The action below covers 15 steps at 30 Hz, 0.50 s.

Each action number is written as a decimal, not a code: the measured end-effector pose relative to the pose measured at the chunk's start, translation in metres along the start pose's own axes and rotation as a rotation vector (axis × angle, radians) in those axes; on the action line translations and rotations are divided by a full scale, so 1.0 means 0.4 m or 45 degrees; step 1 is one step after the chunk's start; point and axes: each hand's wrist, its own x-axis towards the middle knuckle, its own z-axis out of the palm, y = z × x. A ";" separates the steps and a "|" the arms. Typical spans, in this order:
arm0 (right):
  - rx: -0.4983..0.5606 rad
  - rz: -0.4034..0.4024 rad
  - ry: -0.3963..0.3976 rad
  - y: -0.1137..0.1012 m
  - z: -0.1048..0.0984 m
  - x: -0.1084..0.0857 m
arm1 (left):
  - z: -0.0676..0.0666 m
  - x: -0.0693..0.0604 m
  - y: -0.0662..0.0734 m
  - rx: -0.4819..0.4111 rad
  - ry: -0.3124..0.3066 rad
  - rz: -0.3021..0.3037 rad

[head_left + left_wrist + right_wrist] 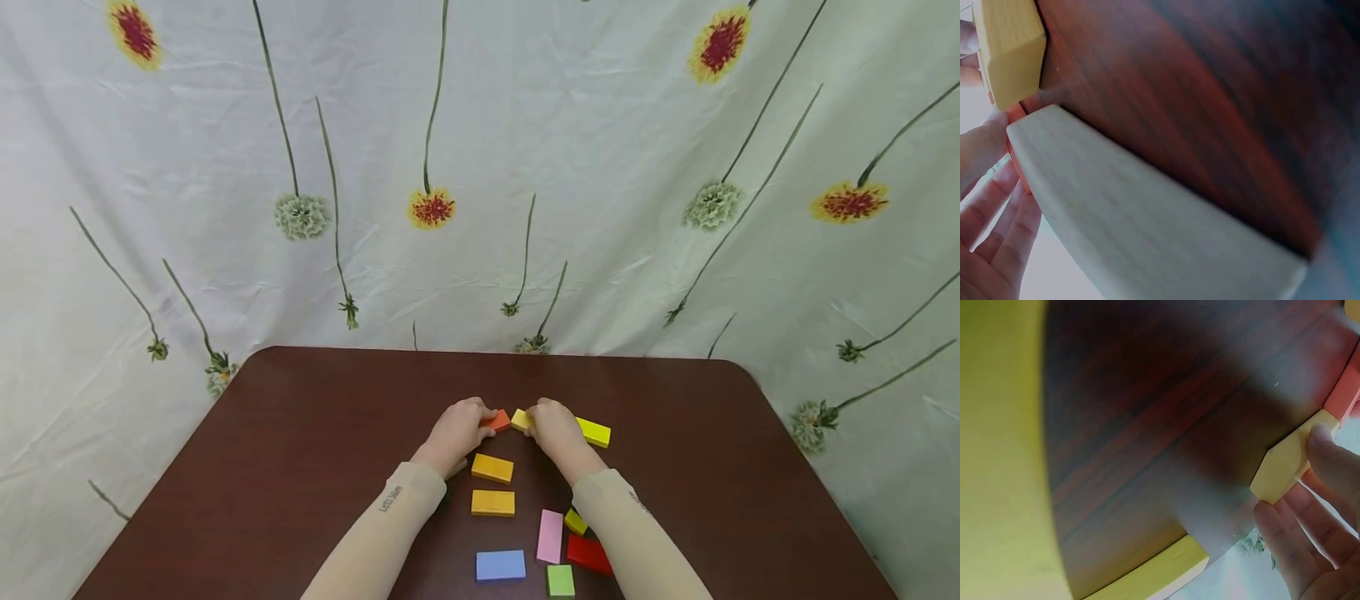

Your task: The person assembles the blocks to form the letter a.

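My left hand [459,429] grips an orange-red block [501,421] near the far middle of the table. Beside it, my right hand [557,429] pinches a pale yellow block [521,420] between thumb and fingers. In the right wrist view, one end of this pale yellow block [1282,464] meets the orange-red block [1345,390]. Just right of the right hand lies a bright yellow block [596,432]. A whitish wooden block [1129,200] fills much of the left wrist view, and only its end shows past the left wrist in the head view.
Two yellow-orange blocks [492,502] lie between the forearms. Closer in are a blue block [501,565], a pink block [550,536], a light green block [560,581], a red block [588,553] and a small yellow-green block [575,522]. Behind the brown table [337,433] hangs a flowered cloth [480,125].
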 end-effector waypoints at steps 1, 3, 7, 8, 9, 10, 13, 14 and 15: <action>-0.004 -0.008 0.007 0.001 0.000 0.000 | 0.000 0.001 0.000 0.002 0.003 0.004; -0.004 -0.015 0.015 0.002 -0.001 0.000 | 0.000 0.002 0.001 -0.001 0.002 0.004; 0.008 -0.008 0.007 0.004 -0.001 0.001 | -0.003 -0.001 0.003 -0.017 -0.007 0.000; 0.015 -0.002 -0.003 0.004 -0.002 0.001 | -0.003 -0.001 0.003 -0.019 -0.009 -0.003; 0.019 0.005 -0.006 0.004 -0.003 0.000 | -0.003 -0.001 0.003 -0.015 -0.008 0.002; 0.034 0.017 -0.014 0.005 -0.007 -0.001 | -0.003 -0.001 0.003 -0.009 -0.008 0.003; 0.087 0.041 -0.020 0.010 -0.023 -0.005 | -0.003 -0.001 0.002 -0.004 -0.013 0.001; 0.104 0.051 -0.013 0.014 -0.031 -0.006 | -0.004 0.000 0.001 0.002 -0.012 0.004; 0.123 0.060 -0.006 0.018 -0.041 -0.009 | -0.004 0.001 0.000 0.004 -0.009 0.004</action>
